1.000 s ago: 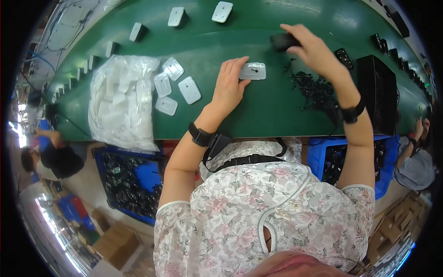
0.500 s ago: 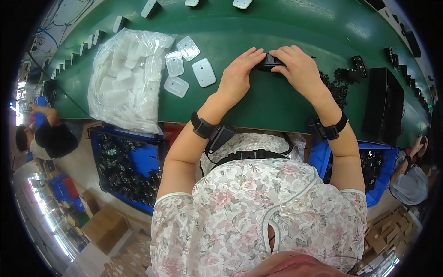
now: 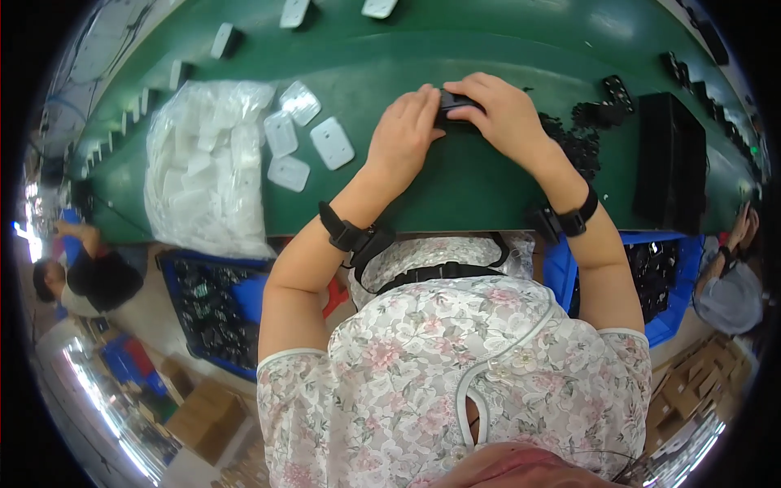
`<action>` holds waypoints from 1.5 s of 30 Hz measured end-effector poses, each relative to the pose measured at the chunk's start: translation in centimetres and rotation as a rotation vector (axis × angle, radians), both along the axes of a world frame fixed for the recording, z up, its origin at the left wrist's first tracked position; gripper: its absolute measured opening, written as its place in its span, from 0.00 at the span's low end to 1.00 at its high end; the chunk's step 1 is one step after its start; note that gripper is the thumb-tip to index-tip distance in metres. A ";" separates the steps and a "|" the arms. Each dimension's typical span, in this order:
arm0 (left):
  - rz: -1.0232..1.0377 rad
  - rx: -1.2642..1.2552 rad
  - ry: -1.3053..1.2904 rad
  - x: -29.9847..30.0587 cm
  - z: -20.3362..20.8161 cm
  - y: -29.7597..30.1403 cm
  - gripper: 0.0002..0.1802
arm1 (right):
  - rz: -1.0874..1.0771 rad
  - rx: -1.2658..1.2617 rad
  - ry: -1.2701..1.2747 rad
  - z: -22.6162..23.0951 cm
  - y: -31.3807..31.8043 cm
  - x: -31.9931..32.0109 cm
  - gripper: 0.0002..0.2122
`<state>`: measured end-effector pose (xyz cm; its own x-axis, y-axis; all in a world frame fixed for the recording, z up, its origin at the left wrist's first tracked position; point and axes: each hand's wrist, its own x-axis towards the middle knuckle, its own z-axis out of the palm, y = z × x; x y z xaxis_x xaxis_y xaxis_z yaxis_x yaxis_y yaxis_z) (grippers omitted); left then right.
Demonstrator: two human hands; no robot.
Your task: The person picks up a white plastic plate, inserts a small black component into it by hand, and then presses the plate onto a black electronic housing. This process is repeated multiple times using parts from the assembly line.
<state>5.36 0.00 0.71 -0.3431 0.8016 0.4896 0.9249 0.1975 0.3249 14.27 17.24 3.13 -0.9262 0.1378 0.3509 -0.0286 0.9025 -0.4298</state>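
Observation:
A small black plastic housing (image 3: 458, 104) lies between my two hands at the middle of the green table. My left hand (image 3: 402, 134) presses its closed fingers against the housing's left end and covers part of it. From the other side, my right hand (image 3: 506, 116) grips it with bent fingers above and the thumb along the near edge. Fingers hide much of the housing. To the right of my right hand is a pile of small black parts (image 3: 579, 145). Several white plastic covers (image 3: 332, 143) lie loose to the left of my left hand.
A clear plastic bag (image 3: 207, 175) full of white pieces fills the left of the table (image 3: 472, 195). At right stands a black box (image 3: 671, 163). Blue bins (image 3: 220, 313) of black parts sit below the table edge. White and black units line the far side. Co-workers sit at both sides.
The whole view has shifted, so table things appear farther left and most lower. Both hands stay on the black housing, and my left fingers now lie closer together at its end.

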 end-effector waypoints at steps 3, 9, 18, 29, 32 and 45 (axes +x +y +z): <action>0.012 0.018 0.008 -1.2 0.2 1.7 0.25 | 0.070 -0.187 -0.172 0.6 2.1 -1.6 0.18; 0.150 0.071 -0.416 -4.9 1.1 7.0 0.16 | -0.332 -0.390 0.134 1.8 5.9 1.0 0.11; 0.092 -0.064 -1.187 -12.1 0.3 18.1 0.19 | -0.295 -0.180 -0.016 -0.5 7.4 4.4 0.08; 0.345 0.105 -0.400 -5.9 2.9 13.0 0.20 | -0.352 -0.135 0.019 -0.8 6.5 3.8 0.03; 0.205 0.140 -0.063 -2.0 3.6 5.6 0.12 | -0.440 -0.395 -0.080 0.6 5.7 3.8 0.03; 0.290 -0.345 -0.053 -2.0 3.7 -10.3 0.36 | -0.268 -0.905 -0.088 1.8 -0.9 4.2 0.04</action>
<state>3.34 -10.30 4.38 -0.5951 0.7816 0.1868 0.7992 0.5511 0.2401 18.47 16.33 4.94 -0.8422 0.5355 -0.0627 0.1968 0.1971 -0.9604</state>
